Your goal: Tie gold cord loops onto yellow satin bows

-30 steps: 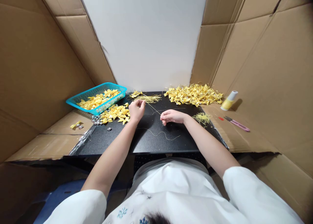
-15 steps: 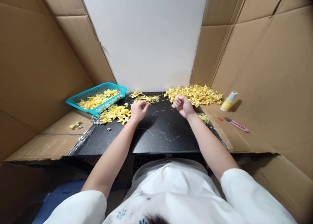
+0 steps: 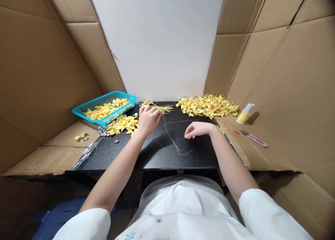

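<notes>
My left hand [image 3: 149, 120] is closed in a pinch above the left part of the black tabletop [image 3: 199, 158], beside a bundle of thin gold ties [image 3: 164, 109]. From its fingertips a thin thread [image 3: 169, 137] runs down toward the front of the table; anything else inside the fingers is hidden. My right hand [image 3: 198, 129] hovers over the right side of the table, fingers loosely curved and thumb apart, with nothing visible in them. Other pale thread lies loose on the table between and below the hands.
A turquoise basket [image 3: 78, 111] holds yellow ribbon bows; more bows [image 3: 123, 124] and silver bells [image 3: 103, 132] lie beside it. At the back right is a large heap of yellow bows [image 3: 208, 105]. A glue bottle [image 3: 245, 113] and pink-handled snips [image 3: 253, 138] rest on cardboard at right.
My right hand has come down toward me and its fist has loosened. The thread stretched between my hands now hangs from my left hand, which stays near the same place.
</notes>
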